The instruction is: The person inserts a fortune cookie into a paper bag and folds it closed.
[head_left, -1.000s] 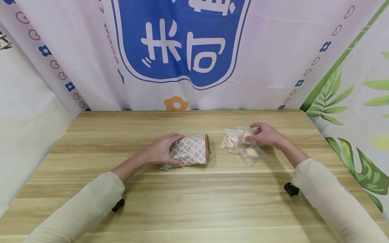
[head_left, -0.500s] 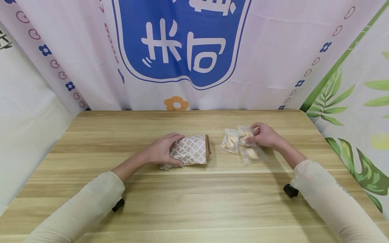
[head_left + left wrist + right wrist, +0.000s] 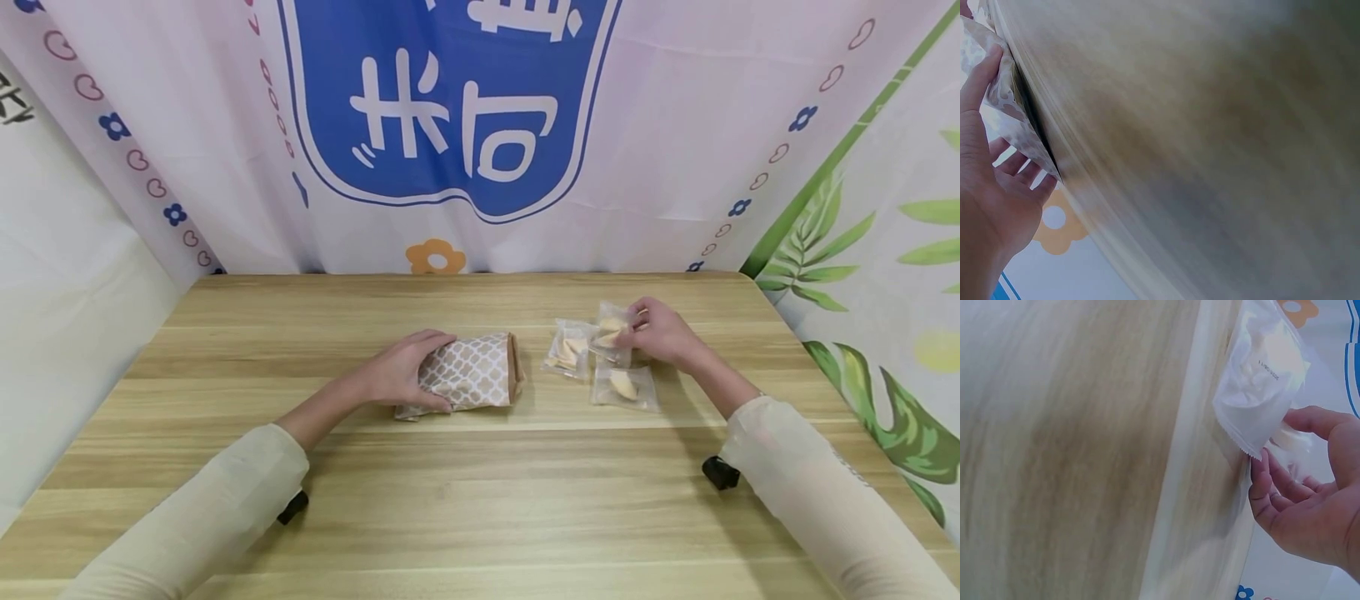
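In the head view my left hand (image 3: 405, 372) grips a folded brown paper bag (image 3: 472, 369) with a white lattice pattern, thumb on the near side and fingers on the far side. The bag lies flat, its folded edge to the right. My right hand (image 3: 658, 333) pinches a clear packet with a fortune cookie (image 3: 611, 329) in it. Two more wrapped cookies lie close by, a left packet (image 3: 567, 350) and a near packet (image 3: 624, 386). The right wrist view shows a printed clear packet (image 3: 1263, 375) beside the fingers; I cannot tell which packet it is.
The wooden table (image 3: 480, 508) spreads under both forearms. A printed curtain (image 3: 652, 167) hangs along its far edge. Black wrist cameras sit beneath the sleeves, such as the right one (image 3: 720, 472).
My right hand has shifted slightly right and away, drawing the pinched packet upward in view. The near packet has turned and now lies squarer, apart from the hand. The left hand stays still.
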